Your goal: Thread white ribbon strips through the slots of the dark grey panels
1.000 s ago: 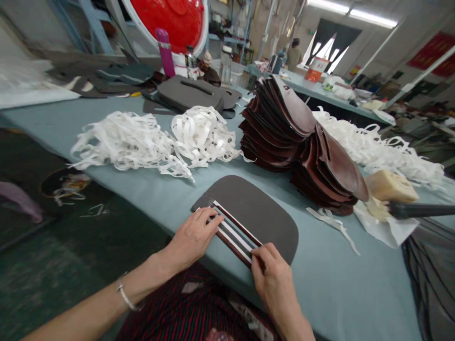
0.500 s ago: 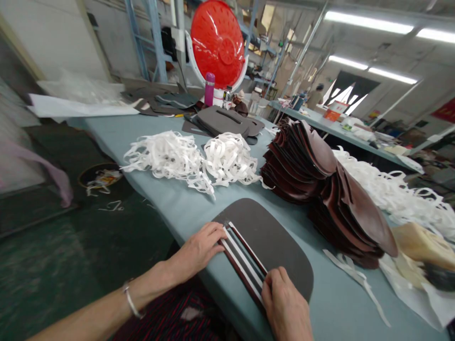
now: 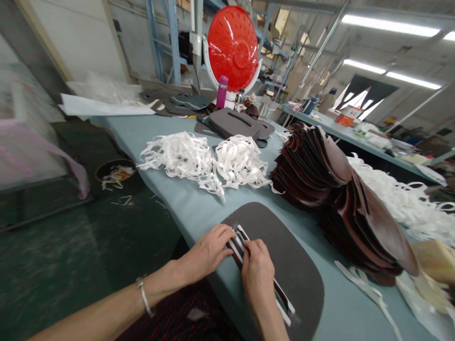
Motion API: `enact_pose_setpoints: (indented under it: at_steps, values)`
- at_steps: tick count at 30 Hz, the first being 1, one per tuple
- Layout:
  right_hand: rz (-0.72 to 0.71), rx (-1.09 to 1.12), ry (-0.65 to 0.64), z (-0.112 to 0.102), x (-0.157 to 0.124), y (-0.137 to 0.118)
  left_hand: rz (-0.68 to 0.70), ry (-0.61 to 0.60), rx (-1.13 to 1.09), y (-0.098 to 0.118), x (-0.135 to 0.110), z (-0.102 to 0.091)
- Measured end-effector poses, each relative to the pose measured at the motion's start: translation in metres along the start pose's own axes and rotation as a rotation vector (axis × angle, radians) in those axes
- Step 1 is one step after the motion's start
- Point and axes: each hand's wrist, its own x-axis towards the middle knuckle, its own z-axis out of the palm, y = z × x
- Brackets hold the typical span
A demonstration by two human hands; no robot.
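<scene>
A dark grey rounded panel [image 3: 284,251] lies flat at the table's near edge, with a long slot along its near side. Brown edging [image 3: 280,294] and white tape strips [image 3: 284,312] run along the slot. My left hand [image 3: 213,246] grips the panel's near edge at the slot's far end, fingers on top and thumb lower. Midway along the slot, my right hand [image 3: 258,265] presses curled fingers onto the edging and tape. The fingertips' undersides are hidden. A silver bangle [image 3: 145,296] circles my left wrist.
Two heaps of white tape [image 3: 183,158] lie beyond the panel. Stacked brown leather pieces [image 3: 355,203] stand at right, near a loose white strip [image 3: 369,293]. Farther back are grey slotted panels [image 3: 232,124], a purple bottle [image 3: 222,92] and a red fan-shaped thing [image 3: 232,47]. A bin [image 3: 114,173] sits on the floor.
My right hand has slid up along the slot from its near end to its middle, closer to my left hand. The left hand stays at the far end. The view has shifted slightly.
</scene>
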Motion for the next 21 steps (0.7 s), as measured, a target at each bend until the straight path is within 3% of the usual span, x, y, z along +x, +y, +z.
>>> enact_pose_setpoints:
  at_steps: [4, 10, 13, 18, 21]
  values:
    - [-0.063, -0.064, -0.018, 0.014, 0.01, -0.017, -0.02, -0.006, 0.055, 0.001, 0.002, 0.003]
    - [-0.151, -0.305, -0.046, 0.011, -0.01, -0.018, 0.053, -0.018, 0.223, -0.005, 0.002, 0.012]
    - [-0.181, -0.347, -0.039, 0.002, -0.029, -0.008, 0.07, -0.018, 0.279, -0.005, 0.002, 0.014]
    - [-0.24, -0.34, 0.087, -0.018, -0.08, 0.026, 0.095, -0.051, 0.341, -0.004, 0.003, 0.012]
    - [-0.266, -0.284, 0.078, -0.033, -0.11, 0.047, 0.109, -0.058, 0.369, -0.005, 0.002, 0.013]
